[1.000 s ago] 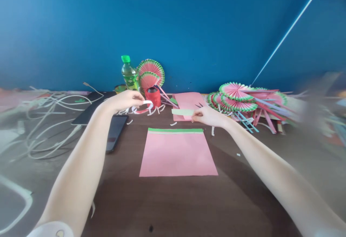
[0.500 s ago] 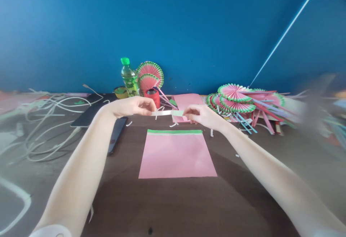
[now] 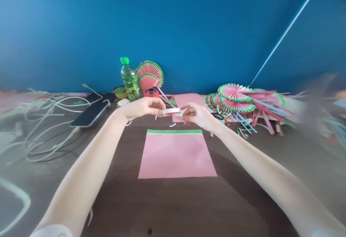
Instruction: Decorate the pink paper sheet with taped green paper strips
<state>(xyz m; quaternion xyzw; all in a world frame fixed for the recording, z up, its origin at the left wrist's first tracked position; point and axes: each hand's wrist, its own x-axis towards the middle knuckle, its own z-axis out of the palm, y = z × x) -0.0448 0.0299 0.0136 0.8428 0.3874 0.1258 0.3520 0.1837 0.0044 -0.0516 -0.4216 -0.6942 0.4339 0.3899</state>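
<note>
A pink paper sheet (image 3: 177, 156) with a green strip along its far edge lies flat on the brown table (image 3: 173, 204). Above its far edge my left hand (image 3: 143, 106) pinches a small white tape roll (image 3: 169, 111). My right hand (image 3: 196, 114) is closed close beside it, pinching a pale green paper strip whose end meets the roll. Both hands hover a little above the table.
Behind stand a green bottle (image 3: 129, 77), a red spool (image 3: 151, 92), upright paper fans (image 3: 149, 74) and another pink sheet (image 3: 186, 102). A heap of pink-green fans and strips (image 3: 240, 102) lies right. Two phones (image 3: 90, 112), white cables (image 3: 45, 121) and paper scraps lie left.
My left hand has brought the tape roll from beside the red spool toward the middle. My right hand lifted the green strip to meet it. The two hands are now close together.
</note>
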